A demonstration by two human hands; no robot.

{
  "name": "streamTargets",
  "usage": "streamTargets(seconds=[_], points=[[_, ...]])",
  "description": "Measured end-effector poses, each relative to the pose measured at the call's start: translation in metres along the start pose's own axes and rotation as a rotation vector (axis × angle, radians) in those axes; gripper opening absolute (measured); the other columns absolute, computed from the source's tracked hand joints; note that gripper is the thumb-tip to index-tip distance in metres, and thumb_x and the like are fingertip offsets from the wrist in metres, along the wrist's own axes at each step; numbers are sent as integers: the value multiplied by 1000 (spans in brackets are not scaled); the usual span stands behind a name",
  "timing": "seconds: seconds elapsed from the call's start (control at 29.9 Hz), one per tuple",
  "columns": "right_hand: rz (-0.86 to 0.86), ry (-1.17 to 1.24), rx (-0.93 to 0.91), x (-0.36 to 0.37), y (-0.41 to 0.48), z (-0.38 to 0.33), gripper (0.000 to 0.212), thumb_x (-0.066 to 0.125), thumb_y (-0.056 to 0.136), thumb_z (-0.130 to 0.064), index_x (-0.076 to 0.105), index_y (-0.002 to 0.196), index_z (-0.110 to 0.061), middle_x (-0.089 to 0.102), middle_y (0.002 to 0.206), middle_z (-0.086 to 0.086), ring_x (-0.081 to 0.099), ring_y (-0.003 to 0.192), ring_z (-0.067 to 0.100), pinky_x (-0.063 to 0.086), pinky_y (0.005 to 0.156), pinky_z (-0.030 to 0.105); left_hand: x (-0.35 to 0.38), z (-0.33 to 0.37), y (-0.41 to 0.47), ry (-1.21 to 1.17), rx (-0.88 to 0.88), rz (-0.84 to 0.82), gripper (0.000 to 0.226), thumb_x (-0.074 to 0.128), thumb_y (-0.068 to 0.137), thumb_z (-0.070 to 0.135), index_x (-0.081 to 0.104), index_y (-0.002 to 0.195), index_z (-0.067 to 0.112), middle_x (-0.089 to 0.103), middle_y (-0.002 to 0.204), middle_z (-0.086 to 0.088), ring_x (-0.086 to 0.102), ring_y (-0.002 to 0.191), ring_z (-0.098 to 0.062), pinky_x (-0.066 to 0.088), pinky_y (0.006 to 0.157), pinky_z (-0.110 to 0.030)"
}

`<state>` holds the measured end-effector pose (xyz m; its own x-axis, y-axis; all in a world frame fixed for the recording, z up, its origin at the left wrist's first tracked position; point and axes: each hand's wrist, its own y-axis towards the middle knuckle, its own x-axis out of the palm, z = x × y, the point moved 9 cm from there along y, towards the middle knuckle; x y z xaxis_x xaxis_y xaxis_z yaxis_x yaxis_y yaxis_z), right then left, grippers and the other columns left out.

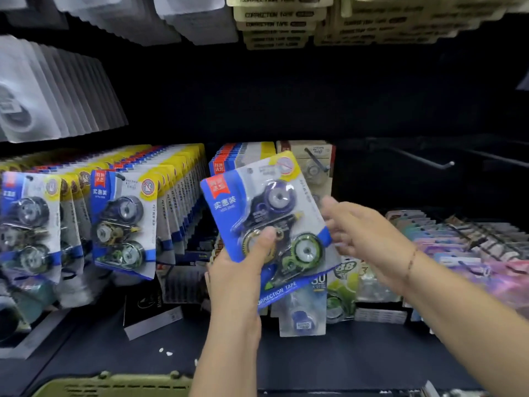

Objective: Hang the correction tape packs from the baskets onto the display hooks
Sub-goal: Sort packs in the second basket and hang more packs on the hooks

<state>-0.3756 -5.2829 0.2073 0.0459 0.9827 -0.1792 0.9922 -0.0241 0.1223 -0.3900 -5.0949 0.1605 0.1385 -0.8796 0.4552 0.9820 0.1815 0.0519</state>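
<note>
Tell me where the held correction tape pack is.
Head view, mid-frame: the pack is tilted, gripped at its lower left by the left hand, open right hand by its right edge, just right of the hanging blue packs.

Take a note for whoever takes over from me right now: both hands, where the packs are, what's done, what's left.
Left hand grips the blue pack low down, thumb on its front. Right hand open, fingers by the pack's right edge.
Pack tilted before the hooks, not yet hung.
Done: full rows of like packs hang at left; a shorter row behind the held one.
Left: hang this pack. A bare hook stands at right. The green basket shows at the bottom edge, contents hidden.
</note>
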Motion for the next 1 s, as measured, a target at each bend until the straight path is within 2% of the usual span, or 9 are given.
streamTargets(seconds=[0.1,0.2,0.27,0.33,0.47,0.63,0.8,0.9,1.0], points=[[10,119,-15,3,-15,7,24,68,87,-29,67,95,-6,76,78,1,70,67,10,55,51,24,15,1,-5,129,55,-100,34,85,61,42,79,91,26,80,93,-1,77,88,-21,62,70,-31],[201,125,-53,-23,-18,15,16,70,87,-25,68,89,-9,74,87,13,69,76,23,59,67,40,23,-4,-6,173,81,-92,32,83,71,36,74,98,20,79,98,-1,75,95,-22,60,81,-33],[322,82,-73,-47,-19,21,16,69,87,-29,67,85,-13,73,86,13,69,78,27,58,77,54,17,-2,-3,272,128,21,32,77,84,30,63,112,22,72,113,1,67,108,-17,53,88,-23],[387,49,-73,-64,-18,24,18,70,88,-32,67,84,-15,73,86,11,70,85,34,55,81,59,12,9,1,459,218,100,45,68,94,35,53,135,24,58,138,4,53,128,-11,43,105,-27],[409,-10,-82,-75,-13,26,17,70,88,-34,67,85,-17,73,83,6,70,85,32,57,80,54,27,49,23,874,514,109,59,52,102,42,34,156,24,31,163,3,24,151,-15,20,124,-40],[428,10,-70,-82,-12,28,17,69,89,-32,67,85,-15,74,85,10,70,87,36,56,78,59,56,73,69,1405,702,20,63,42,105,45,27,159,16,17,169,-5,6,157,-22,5,127,-40],[424,39,-135,-72,-20,20,26,68,89,-31,63,89,-5,68,95,24,65,89,44,51,83,63,53,74,84,1394,721,-100,68,45,105,45,19,161,16,25,166,-4,20,153,-23,15,125,-42],[362,3,-227,-46,-27,5,21,69,87,-34,64,85,-14,70,86,16,67,83,38,53,78,57,30,109,77,1296,875,67,67,46,106,41,22,159,8,32,162,-15,25,151,-34,18,123,-50],[282,-54,-288,-10,-22,-7,21,70,87,-31,63,83,-12,69,82,16,65,79,37,53,72,50,-7,147,87,1456,949,232,58,40,106,39,42,151,3,38,158,-21,23,152,-39,10,123,-52]])
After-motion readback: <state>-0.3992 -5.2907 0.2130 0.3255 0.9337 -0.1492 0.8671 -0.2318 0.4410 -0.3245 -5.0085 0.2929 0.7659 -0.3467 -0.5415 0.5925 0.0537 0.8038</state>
